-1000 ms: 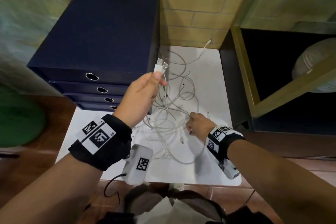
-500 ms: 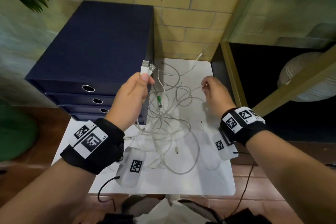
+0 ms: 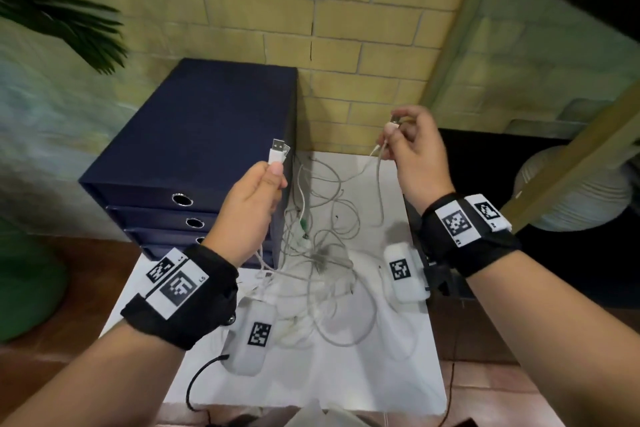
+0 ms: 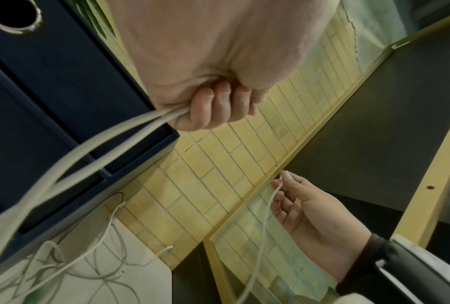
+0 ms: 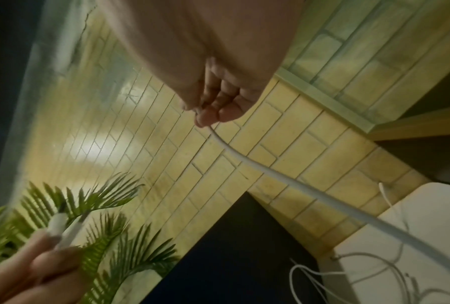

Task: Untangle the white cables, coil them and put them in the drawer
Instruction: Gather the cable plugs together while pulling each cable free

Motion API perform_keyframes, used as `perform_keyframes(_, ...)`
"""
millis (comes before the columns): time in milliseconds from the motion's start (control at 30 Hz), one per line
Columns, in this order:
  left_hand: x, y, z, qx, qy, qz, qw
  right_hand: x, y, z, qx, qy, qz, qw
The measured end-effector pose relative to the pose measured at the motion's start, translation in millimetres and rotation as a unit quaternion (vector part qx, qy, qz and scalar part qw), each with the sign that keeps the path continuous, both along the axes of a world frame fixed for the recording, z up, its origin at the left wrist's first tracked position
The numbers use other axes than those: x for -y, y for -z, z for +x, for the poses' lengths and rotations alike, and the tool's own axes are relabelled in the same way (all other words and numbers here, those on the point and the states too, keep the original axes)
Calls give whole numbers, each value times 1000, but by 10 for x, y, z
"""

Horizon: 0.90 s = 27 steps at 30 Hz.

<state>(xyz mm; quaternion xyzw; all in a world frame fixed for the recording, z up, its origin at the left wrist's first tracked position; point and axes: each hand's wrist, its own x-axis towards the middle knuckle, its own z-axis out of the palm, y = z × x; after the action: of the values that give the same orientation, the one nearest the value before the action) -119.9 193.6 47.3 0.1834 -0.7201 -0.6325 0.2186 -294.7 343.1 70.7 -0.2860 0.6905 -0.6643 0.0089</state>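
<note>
A tangle of white cables [image 3: 322, 263] lies on the small white table [image 3: 346, 378]. My left hand [image 3: 273, 173] is raised over it and grips two cables just below their USB plugs [image 3: 277, 152]; the left wrist view shows its fingers [image 4: 211, 107] curled round both cords [image 4: 88, 154]. My right hand [image 3: 393, 130] is held higher at the right and pinches the end of a thin cable [image 3: 380, 191] that hangs down into the tangle. In the right wrist view that cable [image 5: 270, 174] runs taut from the fingertips [image 5: 208, 115]. The dark blue drawer unit [image 3: 194, 135] stands at the left, all drawers closed.
A yellow brick wall rises behind the table. A dark cabinet with a yellow frame [image 3: 561, 163] stands at the right, with a white ribbed round object [image 3: 581, 198] inside. Palm leaves [image 3: 69, 21] hang at upper left. A green rounded object [image 3: 24, 288] sits on the floor at the left.
My right hand has lifted from the tangle on the table, up and to the right, carrying a thin cable end. My left hand still holds the two plugs.
</note>
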Motion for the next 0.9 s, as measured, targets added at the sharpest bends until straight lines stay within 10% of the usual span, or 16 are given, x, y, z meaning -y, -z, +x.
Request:
perform_keyframes(367, -216, -87, -151, -30, -10, -5, 999, 87, -342, 631, 53, -250, 40, 966)
perform_keyframes(900, -446, -169, -135, -3, 75, 13, 997, 77, -398, 627, -6, -137, 99, 986)
